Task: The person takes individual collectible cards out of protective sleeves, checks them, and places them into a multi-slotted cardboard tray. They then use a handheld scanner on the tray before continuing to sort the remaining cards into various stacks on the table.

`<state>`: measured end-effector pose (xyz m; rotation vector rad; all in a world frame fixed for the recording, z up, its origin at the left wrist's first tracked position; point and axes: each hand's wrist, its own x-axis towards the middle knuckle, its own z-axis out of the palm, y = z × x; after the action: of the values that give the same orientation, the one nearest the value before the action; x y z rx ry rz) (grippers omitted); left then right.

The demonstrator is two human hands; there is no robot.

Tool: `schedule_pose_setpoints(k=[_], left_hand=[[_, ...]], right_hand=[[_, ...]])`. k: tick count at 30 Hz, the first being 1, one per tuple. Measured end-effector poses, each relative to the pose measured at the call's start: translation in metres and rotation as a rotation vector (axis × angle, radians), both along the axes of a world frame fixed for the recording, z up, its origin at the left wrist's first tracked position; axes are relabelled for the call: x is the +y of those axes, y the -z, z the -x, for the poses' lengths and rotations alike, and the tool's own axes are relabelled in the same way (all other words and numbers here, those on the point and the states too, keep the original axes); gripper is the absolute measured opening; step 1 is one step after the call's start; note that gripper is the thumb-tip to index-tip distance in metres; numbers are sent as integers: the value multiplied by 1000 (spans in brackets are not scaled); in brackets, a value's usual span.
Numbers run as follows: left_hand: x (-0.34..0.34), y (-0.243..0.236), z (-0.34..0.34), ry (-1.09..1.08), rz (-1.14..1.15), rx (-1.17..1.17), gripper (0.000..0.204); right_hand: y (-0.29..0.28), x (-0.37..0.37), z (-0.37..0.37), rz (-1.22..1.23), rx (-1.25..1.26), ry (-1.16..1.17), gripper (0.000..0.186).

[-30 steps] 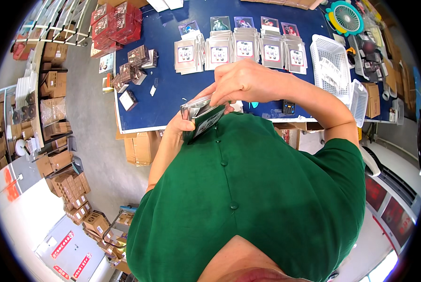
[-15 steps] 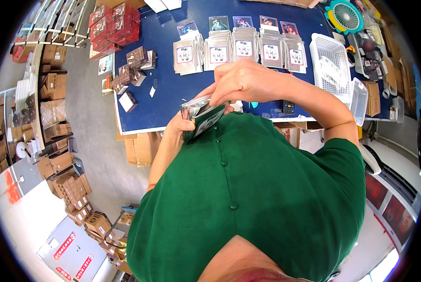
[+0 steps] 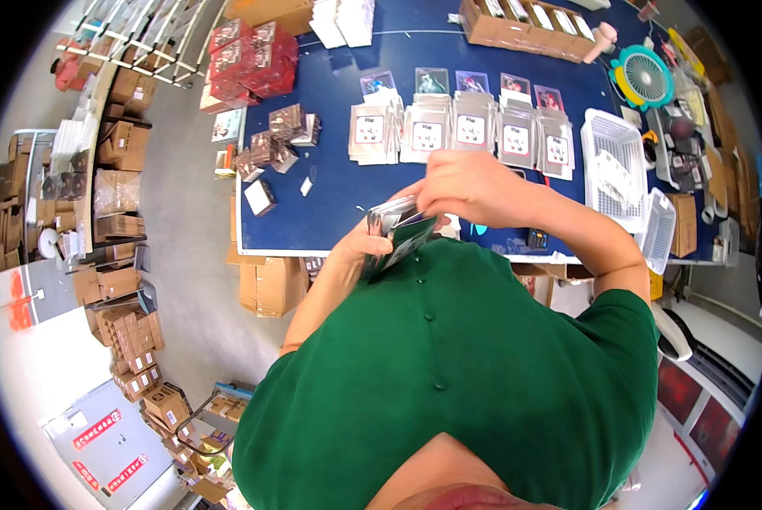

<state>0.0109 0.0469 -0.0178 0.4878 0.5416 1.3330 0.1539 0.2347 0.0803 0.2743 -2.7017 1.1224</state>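
Note:
My left hand (image 3: 362,253) is closed around a thick stack of flat sleeved cards (image 3: 405,236) with clear, shiny edges, held tilted close to my chest. The thumb lies across the near side of the stack. Over its upper end my right hand (image 3: 467,190) bends down, fingers pinched at the top edges. Whether a single card sits between those fingertips is hidden. Beyond the hands, several piles of sleeved cards (image 3: 427,136) lie in a row on the blue table (image 3: 330,208). Behind each pile is one colourful picture card (image 3: 432,81).
Small brown boxes (image 3: 286,121) and stacked red boxes (image 3: 253,59) stand at the table's left. A white basket (image 3: 612,157) with white packets, a dark handheld device (image 3: 538,239) and a teal fan (image 3: 643,76) are to the right. An open carton (image 3: 525,34) sits at the far edge.
The view has shifted, so the table and its contents appear lower and further right. Both hands keep the card stack; the right fingers stay at its top.

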Motion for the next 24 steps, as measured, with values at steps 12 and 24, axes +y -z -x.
schedule_pose_setpoints(k=[12,24], left_hand=[[9,12,3,22,4,-282,121],[40,29,-6,27,31,-278,117]], right_hand=[[20,33,28,487,164,431,18],[54,39,0,537,84,529,27]])
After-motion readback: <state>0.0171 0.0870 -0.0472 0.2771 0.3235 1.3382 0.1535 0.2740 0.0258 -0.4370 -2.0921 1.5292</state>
